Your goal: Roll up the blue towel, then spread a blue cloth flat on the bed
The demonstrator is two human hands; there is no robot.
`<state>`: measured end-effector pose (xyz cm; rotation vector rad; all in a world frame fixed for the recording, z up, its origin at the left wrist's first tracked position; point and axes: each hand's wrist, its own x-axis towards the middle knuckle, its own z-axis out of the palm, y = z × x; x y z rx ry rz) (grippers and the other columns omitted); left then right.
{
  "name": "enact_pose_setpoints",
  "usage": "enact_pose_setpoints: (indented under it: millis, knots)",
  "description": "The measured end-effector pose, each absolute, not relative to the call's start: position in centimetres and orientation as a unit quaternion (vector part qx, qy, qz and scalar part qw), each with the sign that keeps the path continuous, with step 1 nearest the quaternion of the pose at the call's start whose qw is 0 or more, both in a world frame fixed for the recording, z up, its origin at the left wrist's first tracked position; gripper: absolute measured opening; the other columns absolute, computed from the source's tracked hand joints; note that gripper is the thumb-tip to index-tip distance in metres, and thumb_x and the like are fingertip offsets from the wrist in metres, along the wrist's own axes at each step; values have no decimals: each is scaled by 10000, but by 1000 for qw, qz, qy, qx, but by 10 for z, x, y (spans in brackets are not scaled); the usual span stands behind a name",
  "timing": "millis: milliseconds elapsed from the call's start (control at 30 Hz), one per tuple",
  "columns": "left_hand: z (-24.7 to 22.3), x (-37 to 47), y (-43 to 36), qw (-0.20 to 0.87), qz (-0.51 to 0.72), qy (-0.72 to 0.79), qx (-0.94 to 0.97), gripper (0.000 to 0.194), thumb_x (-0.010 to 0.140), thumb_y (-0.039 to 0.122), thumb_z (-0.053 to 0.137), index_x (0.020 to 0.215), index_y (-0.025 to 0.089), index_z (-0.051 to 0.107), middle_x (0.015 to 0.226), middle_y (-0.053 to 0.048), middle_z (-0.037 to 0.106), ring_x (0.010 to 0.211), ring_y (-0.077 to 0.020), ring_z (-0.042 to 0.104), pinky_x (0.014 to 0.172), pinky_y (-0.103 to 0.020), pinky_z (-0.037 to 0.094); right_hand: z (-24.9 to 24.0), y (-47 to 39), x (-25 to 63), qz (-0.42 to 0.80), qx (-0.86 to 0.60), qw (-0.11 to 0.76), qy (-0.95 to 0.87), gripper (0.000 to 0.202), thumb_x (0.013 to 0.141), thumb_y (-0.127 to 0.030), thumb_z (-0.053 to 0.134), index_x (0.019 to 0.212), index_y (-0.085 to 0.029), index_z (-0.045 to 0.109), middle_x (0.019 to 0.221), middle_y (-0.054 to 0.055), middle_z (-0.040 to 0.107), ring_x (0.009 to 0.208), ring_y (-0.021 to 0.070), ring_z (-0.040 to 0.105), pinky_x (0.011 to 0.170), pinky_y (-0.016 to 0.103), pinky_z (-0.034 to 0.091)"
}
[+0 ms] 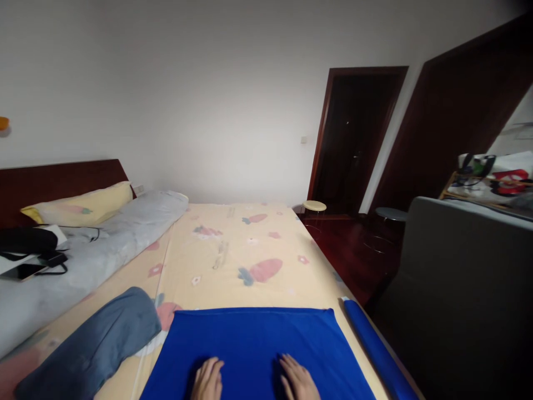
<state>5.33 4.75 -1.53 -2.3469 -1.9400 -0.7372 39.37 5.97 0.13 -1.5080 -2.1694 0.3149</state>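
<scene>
A bright blue cloth (254,339) lies spread flat on the near end of a bed with a cream sheet printed with carrots (245,250). My left hand (207,380) and my right hand (298,379) both rest palm down on the blue cloth near its front edge, fingers slightly apart, holding nothing. A rolled or folded strip of the same blue fabric (377,347) lies along the bed's right edge, apart from my right hand.
A grey-blue bolster (91,347) lies left of the cloth. A grey quilt (83,261), a yellow pillow (79,205), a phone (23,271) and a black bag sit at far left. A grey sofa (462,300), stools and dark doors stand to the right.
</scene>
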Motion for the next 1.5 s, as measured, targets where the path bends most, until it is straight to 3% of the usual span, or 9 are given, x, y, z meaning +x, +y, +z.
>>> enact_pose_setpoints:
  millis: [167, 300, 700, 833, 967, 1100, 1267, 1367, 1500]
  knots:
    - [-6, 129, 109, -41, -152, -554, -818, 597, 847, 92, 321, 1417, 223, 438, 1487, -32, 475, 1377, -173, 423, 1123, -334, 404, 23, 115, 306, 228, -497, 184, -817, 486, 956, -425, 316, 1409, -292, 430, 1491, 42, 420, 1397, 223, 368, 1149, 419, 343]
    - [-5, 126, 150, -56, -90, -577, -810, 560, 910, 178, 299, 1466, 242, 327, 1539, -34, 380, 1423, -191, 345, 1157, -419, 346, 21, 153, 298, 246, -500, 152, -816, 523, 957, -461, 296, 1441, -279, 373, 1536, 64, 338, 1437, 236, 288, 1184, 471, 255]
    - [0, -61, 182, 12, 27, -770, -637, 579, 941, 467, 247, 1487, 276, 218, 1601, -11, 190, 1474, -174, 205, 1183, -463, 197, -18, 206, 484, 65, -683, 108, -720, 614, 925, -579, 263, 1441, -263, 369, 1542, 45, 336, 1442, 222, 281, 1180, 485, 249]
    - [10, -77, 176, 44, 62, -785, -615, 556, 949, 382, 241, 1484, 233, 221, 1599, -14, 192, 1476, -188, 204, 1200, -497, 125, -29, 203, 530, 8, -731, 86, -677, 630, 902, -549, 326, 1450, -239, 357, 1544, 62, 336, 1442, 255, 282, 1166, 518, 262]
    - [26, -8, 184, 106, -32, -725, -680, 546, 930, 178, 210, 1473, 206, 258, 1583, -18, 251, 1486, -214, 161, 1213, -513, 98, -15, 208, 473, -29, -761, 101, -640, 571, 916, -315, 249, 1436, -114, 374, 1535, 142, 332, 1443, 286, 269, 1169, 537, 228]
    - [21, 108, 195, 44, -127, -602, -787, 614, 906, 113, 258, 1491, 261, 143, 1568, 6, 304, 1468, -173, 228, 1206, -433, 235, 9, 207, 351, 120, -611, 152, -768, 556, 917, -212, 214, 1460, -246, 328, 1542, 27, 330, 1442, 201, 276, 1175, 460, 259]
    - [2, 159, 196, -72, -88, -586, -802, 545, 953, 240, 254, 1493, 274, 189, 1577, -21, 276, 1453, -180, 271, 1177, -458, 301, 8, 199, 295, 193, -538, 157, -806, 535, 940, -373, 317, 1464, -269, 305, 1550, 36, 308, 1445, 225, 275, 1182, 471, 247]
    - [1, 114, 194, -70, -79, -634, -766, 518, 974, 392, 218, 1488, 341, 180, 1595, 11, 222, 1467, -183, 232, 1184, -507, 256, -2, 202, 337, 144, -594, 157, -776, 575, 940, -523, 285, 1452, -267, 336, 1553, 40, 300, 1446, 235, 273, 1187, 498, 226]
    - [5, 20, 184, -20, -30, -744, -667, 545, 960, 439, 223, 1486, 296, 218, 1596, -21, 228, 1471, -193, 221, 1185, -508, 208, -17, 205, 422, 59, -702, 124, -699, 637, 917, -570, 294, 1465, -245, 306, 1559, 58, 295, 1456, 235, 244, 1188, 510, 195]
